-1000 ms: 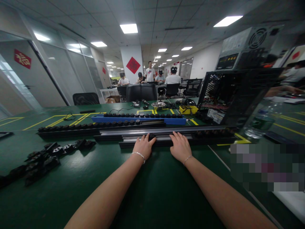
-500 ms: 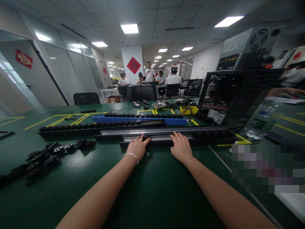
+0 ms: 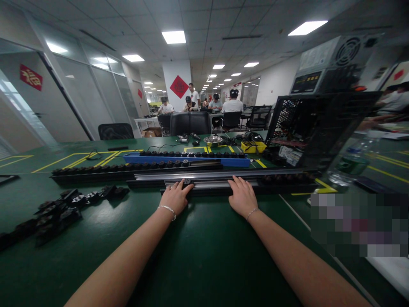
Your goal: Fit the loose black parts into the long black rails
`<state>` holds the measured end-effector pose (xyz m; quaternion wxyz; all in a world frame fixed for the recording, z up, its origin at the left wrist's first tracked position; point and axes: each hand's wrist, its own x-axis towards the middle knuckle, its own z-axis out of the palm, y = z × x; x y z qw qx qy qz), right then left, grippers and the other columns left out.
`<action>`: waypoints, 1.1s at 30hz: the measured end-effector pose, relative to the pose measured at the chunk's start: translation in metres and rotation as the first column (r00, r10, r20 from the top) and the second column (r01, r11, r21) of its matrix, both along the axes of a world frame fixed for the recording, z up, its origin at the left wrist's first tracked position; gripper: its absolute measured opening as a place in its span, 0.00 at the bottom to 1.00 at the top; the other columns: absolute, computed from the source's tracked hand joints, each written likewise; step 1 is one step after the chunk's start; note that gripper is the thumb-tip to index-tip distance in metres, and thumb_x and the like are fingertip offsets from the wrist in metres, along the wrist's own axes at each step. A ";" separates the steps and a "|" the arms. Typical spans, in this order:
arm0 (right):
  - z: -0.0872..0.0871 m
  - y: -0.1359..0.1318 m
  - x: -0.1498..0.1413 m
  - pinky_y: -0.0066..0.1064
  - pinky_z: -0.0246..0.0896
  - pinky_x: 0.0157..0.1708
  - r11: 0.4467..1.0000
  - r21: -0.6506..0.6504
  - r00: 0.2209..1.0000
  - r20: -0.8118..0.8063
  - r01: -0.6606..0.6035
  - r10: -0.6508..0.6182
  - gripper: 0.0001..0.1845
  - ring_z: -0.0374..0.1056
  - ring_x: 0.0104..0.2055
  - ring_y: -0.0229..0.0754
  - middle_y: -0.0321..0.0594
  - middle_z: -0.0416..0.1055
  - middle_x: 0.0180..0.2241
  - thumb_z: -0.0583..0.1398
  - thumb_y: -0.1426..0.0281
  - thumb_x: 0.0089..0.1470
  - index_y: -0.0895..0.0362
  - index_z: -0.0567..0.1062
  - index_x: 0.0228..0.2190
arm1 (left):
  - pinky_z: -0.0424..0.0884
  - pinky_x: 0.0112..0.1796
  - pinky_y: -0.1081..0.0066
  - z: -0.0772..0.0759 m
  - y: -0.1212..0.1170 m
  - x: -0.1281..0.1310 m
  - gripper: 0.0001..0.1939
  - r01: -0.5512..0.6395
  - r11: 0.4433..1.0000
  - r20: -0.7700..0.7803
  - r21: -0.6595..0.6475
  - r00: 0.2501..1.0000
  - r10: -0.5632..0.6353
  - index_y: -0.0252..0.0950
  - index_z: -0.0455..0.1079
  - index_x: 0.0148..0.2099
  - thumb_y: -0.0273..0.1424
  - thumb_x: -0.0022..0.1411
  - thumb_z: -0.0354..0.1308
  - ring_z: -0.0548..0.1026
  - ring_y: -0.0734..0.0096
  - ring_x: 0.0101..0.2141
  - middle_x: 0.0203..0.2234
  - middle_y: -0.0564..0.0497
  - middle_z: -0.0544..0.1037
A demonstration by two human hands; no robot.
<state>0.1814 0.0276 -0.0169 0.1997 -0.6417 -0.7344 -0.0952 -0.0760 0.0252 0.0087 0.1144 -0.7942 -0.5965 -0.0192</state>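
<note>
Left hand [image 3: 174,198] gripping black block [image 3: 187,182] at thumb, on rail [image 3: 209,186], apparently keeping it aligned. My right hand [image 3: 243,197] resting unclenched on rail, likely steadying it. Loose blocks [image 3: 110,193] lying left of left hand.

Black rails [image 3: 258,189] lie on a green table [image 3: 204,256] striped with yellow lines [image 3: 105,160].

Left hand [image 3: 175,198] at small black part [image 3: 187,182], apparently gripping; right hand [image 3: 243,198] on rail [image 3: 217,185].

Rails [image 3: 207,175] on tbl [image 3: 207,256], bowl [image 3: 212,143] behind, PC case [image 3: 332,123] R
</note>
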 end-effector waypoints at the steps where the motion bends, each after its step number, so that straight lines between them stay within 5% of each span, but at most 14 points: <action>1: 0.000 0.000 0.000 0.43 0.39 0.61 1.000 0.002 1.000 0.000 0.002 -0.002 0.31 0.49 0.62 0.49 0.45 0.56 0.61 0.53 0.76 0.46 0.59 0.66 0.54 | 0.59 0.53 0.53 -0.001 0.000 -0.003 0.30 -0.001 1.000 -0.003 0.009 1.000 0.001 0.49 0.56 0.62 0.29 0.57 0.50 0.61 0.52 0.58 0.62 0.45 0.58; 19: -0.001 0.001 0.007 0.42 0.41 0.59 0.999 0.026 0.999 0.003 0.043 -0.043 0.30 0.51 0.61 0.49 0.47 0.58 0.60 0.53 0.76 0.46 0.60 0.68 0.53 | 0.59 0.52 0.51 -0.001 -0.003 -0.038 0.30 -0.044 0.998 0.008 0.055 0.999 0.043 0.47 0.59 0.61 0.29 0.55 0.50 0.63 0.51 0.57 0.61 0.43 0.60; 33: 0.000 0.001 0.007 0.42 0.41 0.59 0.999 0.023 0.999 0.023 0.048 -0.048 0.29 0.52 0.60 0.49 0.46 0.58 0.60 0.52 0.75 0.46 0.60 0.68 0.52 | 0.63 0.51 0.56 -0.008 -0.008 -0.060 0.25 -0.183 0.980 0.134 0.077 0.976 0.172 0.45 0.62 0.58 0.31 0.57 0.50 0.66 0.56 0.55 0.61 0.44 0.60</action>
